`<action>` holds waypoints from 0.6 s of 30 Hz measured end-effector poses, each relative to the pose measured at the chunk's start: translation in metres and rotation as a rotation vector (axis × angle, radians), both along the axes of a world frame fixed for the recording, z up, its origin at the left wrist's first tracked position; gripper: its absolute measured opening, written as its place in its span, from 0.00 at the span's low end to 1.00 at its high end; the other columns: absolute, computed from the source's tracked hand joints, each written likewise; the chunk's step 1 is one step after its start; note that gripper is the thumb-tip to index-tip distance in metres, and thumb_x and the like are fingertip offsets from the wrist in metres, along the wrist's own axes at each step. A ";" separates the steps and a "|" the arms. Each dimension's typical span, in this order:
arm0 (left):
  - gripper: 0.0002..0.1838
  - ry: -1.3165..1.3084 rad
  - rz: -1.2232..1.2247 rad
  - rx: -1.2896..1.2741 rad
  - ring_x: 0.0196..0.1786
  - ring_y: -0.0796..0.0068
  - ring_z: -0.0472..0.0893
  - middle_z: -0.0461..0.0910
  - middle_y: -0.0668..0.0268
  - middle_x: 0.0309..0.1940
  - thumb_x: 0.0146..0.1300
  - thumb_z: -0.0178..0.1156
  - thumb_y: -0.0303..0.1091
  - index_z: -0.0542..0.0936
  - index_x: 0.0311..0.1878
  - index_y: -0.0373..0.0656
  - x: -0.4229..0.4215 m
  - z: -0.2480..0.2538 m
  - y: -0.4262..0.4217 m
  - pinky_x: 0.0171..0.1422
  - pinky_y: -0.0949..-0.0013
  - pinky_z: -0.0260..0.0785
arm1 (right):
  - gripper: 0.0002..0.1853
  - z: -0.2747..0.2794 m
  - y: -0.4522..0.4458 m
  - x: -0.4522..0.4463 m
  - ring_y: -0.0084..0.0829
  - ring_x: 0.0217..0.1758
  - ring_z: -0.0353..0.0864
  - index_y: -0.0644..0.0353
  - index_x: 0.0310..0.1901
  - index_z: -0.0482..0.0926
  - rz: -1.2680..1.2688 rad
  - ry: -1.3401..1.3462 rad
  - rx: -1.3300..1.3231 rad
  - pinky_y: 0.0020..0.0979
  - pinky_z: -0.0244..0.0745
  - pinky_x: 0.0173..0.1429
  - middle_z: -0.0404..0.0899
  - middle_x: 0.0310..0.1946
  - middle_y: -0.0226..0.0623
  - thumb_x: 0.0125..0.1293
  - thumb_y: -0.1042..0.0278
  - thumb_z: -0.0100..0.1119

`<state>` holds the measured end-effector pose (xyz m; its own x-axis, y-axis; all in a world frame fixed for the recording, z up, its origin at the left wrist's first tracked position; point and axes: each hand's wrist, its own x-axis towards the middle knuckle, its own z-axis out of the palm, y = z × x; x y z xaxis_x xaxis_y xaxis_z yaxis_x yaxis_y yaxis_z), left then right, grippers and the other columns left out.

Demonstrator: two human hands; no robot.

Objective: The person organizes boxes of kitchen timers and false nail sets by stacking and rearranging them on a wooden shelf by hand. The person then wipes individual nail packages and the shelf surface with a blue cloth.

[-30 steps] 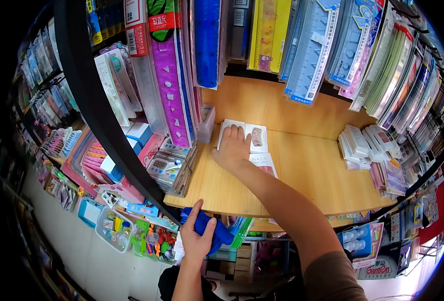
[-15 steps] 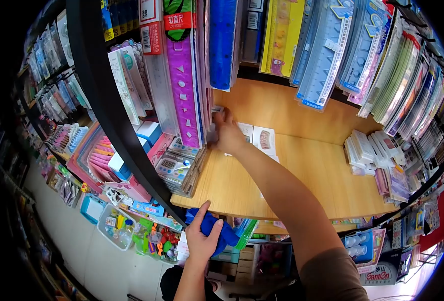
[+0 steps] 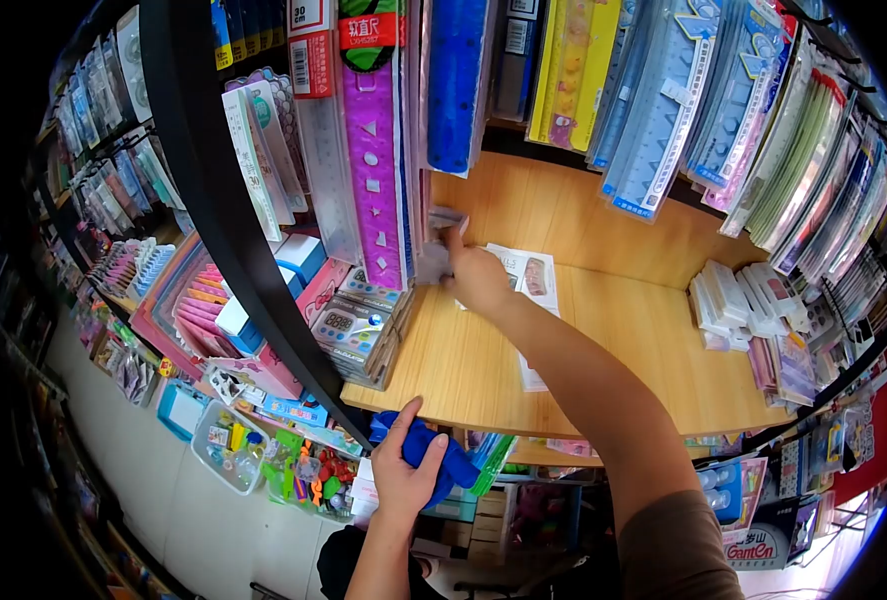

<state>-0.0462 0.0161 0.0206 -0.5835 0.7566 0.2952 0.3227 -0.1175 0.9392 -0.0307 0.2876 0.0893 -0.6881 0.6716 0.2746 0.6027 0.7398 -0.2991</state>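
My left hand [image 3: 408, 470] holds a bunched blue cloth [image 3: 425, 458] below the front edge of the wooden shelf [image 3: 613, 370]. Farther back, my right hand [image 3: 473, 270] has its fingers at a small clear plastic box [image 3: 437, 255], beside the hanging purple ruler pack [image 3: 374, 190]. The fingertips are partly hidden, so whether they grip the box is unclear. White nail packets [image 3: 536, 275] lie on the shelf just right of that hand, partly under the forearm.
Stacked calculators [image 3: 356, 325] stand at the shelf's left end, by a black post [image 3: 225, 200]. Ruler packs [image 3: 663, 110] hang over the back. Clear boxes [image 3: 720, 297] are piled at the right. A toy bin [image 3: 228, 447] sits lower left.
My right hand has moved left from the white packets to the clear box beside the purple ruler pack. My left hand still holds the blue cloth. The view has shifted slightly.
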 end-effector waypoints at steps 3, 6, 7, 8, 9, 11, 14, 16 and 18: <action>0.26 -0.029 0.001 -0.015 0.44 0.76 0.76 0.80 0.61 0.44 0.56 0.64 0.30 0.73 0.59 0.36 0.003 0.004 0.000 0.53 0.72 0.68 | 0.34 -0.007 -0.002 -0.001 0.53 0.44 0.80 0.58 0.60 0.61 0.009 0.066 0.061 0.46 0.76 0.45 0.80 0.35 0.53 0.49 0.75 0.62; 0.26 -0.034 0.005 -0.002 0.45 0.76 0.76 0.79 0.61 0.44 0.56 0.64 0.30 0.74 0.59 0.36 0.003 0.005 0.001 0.53 0.72 0.68 | 0.34 -0.001 -0.005 0.001 0.52 0.46 0.79 0.58 0.60 0.62 0.014 0.053 0.020 0.46 0.75 0.47 0.79 0.40 0.54 0.50 0.75 0.62; 0.26 -0.026 0.008 0.009 0.44 0.76 0.76 0.80 0.61 0.44 0.56 0.64 0.30 0.74 0.59 0.36 0.004 0.003 0.001 0.53 0.72 0.68 | 0.33 -0.002 -0.003 0.003 0.52 0.47 0.79 0.58 0.60 0.62 0.037 0.090 0.024 0.46 0.75 0.48 0.78 0.43 0.55 0.50 0.73 0.63; 0.26 -0.017 0.013 0.020 0.44 0.76 0.76 0.80 0.62 0.44 0.56 0.64 0.30 0.74 0.59 0.36 0.003 0.002 0.001 0.53 0.73 0.68 | 0.33 -0.002 0.000 0.005 0.52 0.48 0.79 0.58 0.60 0.63 0.061 0.126 0.028 0.45 0.75 0.50 0.77 0.45 0.55 0.51 0.72 0.63; 0.26 -0.025 0.011 0.004 0.43 0.77 0.76 0.80 0.62 0.43 0.56 0.64 0.30 0.74 0.59 0.37 0.003 0.003 0.001 0.52 0.73 0.68 | 0.32 -0.002 0.001 0.006 0.52 0.49 0.78 0.58 0.59 0.63 0.086 0.163 0.030 0.45 0.74 0.51 0.76 0.47 0.55 0.51 0.71 0.64; 0.26 -0.042 0.006 -0.027 0.42 0.77 0.75 0.79 0.63 0.42 0.56 0.64 0.30 0.74 0.59 0.37 0.004 0.007 0.000 0.51 0.73 0.68 | 0.32 -0.001 0.000 0.006 0.52 0.50 0.77 0.57 0.59 0.64 0.131 0.264 -0.022 0.44 0.73 0.53 0.74 0.50 0.55 0.52 0.68 0.65; 0.25 -0.021 0.018 -0.009 0.40 0.78 0.75 0.79 0.64 0.40 0.56 0.65 0.30 0.74 0.59 0.37 0.003 0.006 0.001 0.49 0.74 0.68 | 0.31 0.012 -0.003 0.003 0.52 0.52 0.76 0.57 0.57 0.66 0.122 0.352 -0.200 0.42 0.72 0.55 0.74 0.51 0.52 0.52 0.64 0.67; 0.25 -0.003 0.045 0.031 0.37 0.76 0.78 0.81 0.62 0.35 0.54 0.66 0.30 0.75 0.57 0.37 0.003 0.003 0.004 0.46 0.72 0.71 | 0.30 0.014 0.003 -0.002 0.51 0.53 0.76 0.58 0.56 0.67 0.112 0.366 -0.277 0.41 0.72 0.55 0.74 0.51 0.51 0.52 0.63 0.68; 0.25 -0.010 0.046 0.025 0.36 0.76 0.78 0.81 0.63 0.34 0.54 0.66 0.30 0.76 0.56 0.37 0.002 0.002 0.004 0.45 0.73 0.71 | 0.29 0.010 0.014 -0.008 0.49 0.54 0.75 0.59 0.55 0.68 0.123 0.354 -0.280 0.41 0.71 0.56 0.75 0.51 0.49 0.52 0.62 0.68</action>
